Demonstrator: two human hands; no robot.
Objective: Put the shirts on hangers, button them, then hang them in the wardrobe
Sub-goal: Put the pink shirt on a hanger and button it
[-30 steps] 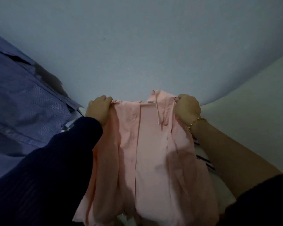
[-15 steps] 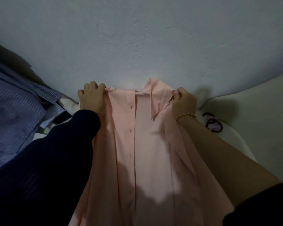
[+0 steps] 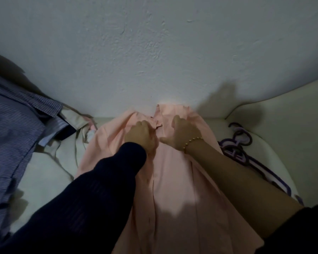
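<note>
A pink shirt (image 3: 174,180) lies front up on the white bed (image 3: 264,114), its collar toward the wall. My left hand (image 3: 142,135) grips the shirt's left front edge just under the collar. My right hand (image 3: 184,133) lies on the right front beside it, fingers curled into the cloth and thumb pointing left. The two hands nearly touch at the placket. A small dark red piece (image 3: 157,126) shows between them at the neck; what it is I cannot tell. Purple hangers (image 3: 240,143) lie on the bed to the right.
A blue striped shirt (image 3: 13,136) is heaped at the left, with a beige garment (image 3: 72,120) next to it. A pale textured wall (image 3: 154,52) stands right behind the bed.
The pink shirt came down from being held up by its shoulders and now lies on the bed. Both hands moved inward from the shoulders to the collar opening.
</note>
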